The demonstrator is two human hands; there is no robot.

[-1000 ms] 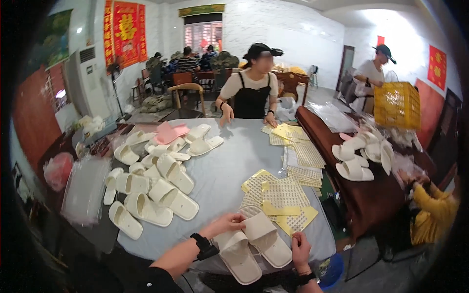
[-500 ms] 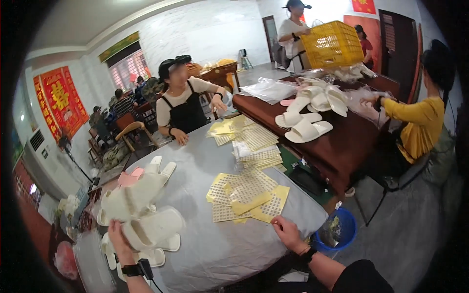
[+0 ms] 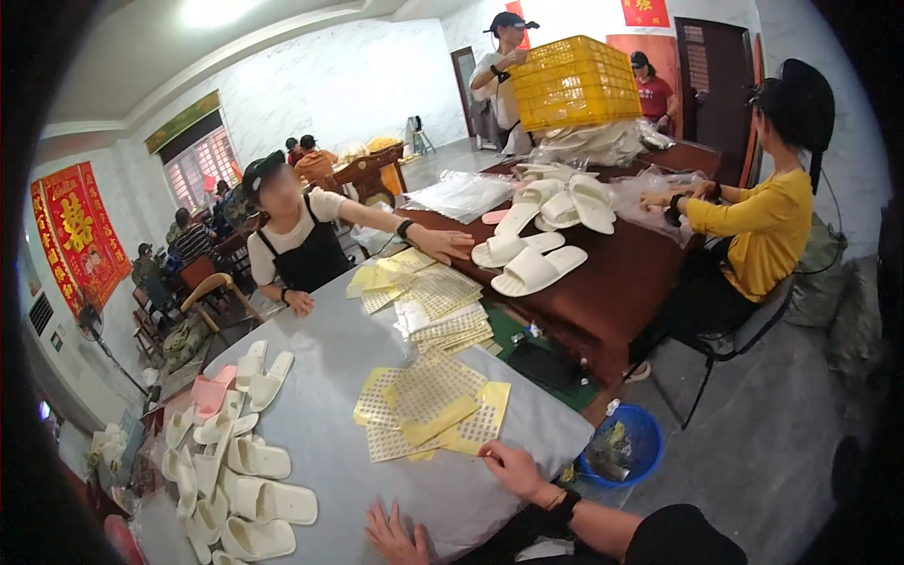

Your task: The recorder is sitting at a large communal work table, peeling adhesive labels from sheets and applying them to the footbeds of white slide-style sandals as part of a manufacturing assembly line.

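Observation:
My left hand (image 3: 395, 539) lies on the grey covered table (image 3: 330, 414) near its front edge, fingers spread and nothing held. To its left, white slippers (image 3: 273, 502) sit in an overlapping pile, with a pink slipper (image 3: 213, 390) toward the far end. My right hand (image 3: 518, 473) rests by the near corner of some yellow-edged sticker sheets (image 3: 438, 395). Its fingers are curled together, and whatever they may hold is hidden. The sheets overlap loosely and carry rows of small marks.
Across the table a person in black (image 3: 315, 240) reaches toward more sheets (image 3: 443, 287). White slippers (image 3: 541, 270) lie on the brown table (image 3: 584, 315) to the right, where a person in yellow (image 3: 767, 226) sits. Another person holds a yellow crate (image 3: 574, 85). A blue bin (image 3: 650, 443) stands beside my right arm.
My left hand has let go of the white slippers and moved right onto the table. The person opposite has stretched an arm toward the brown table. The view has shifted right.

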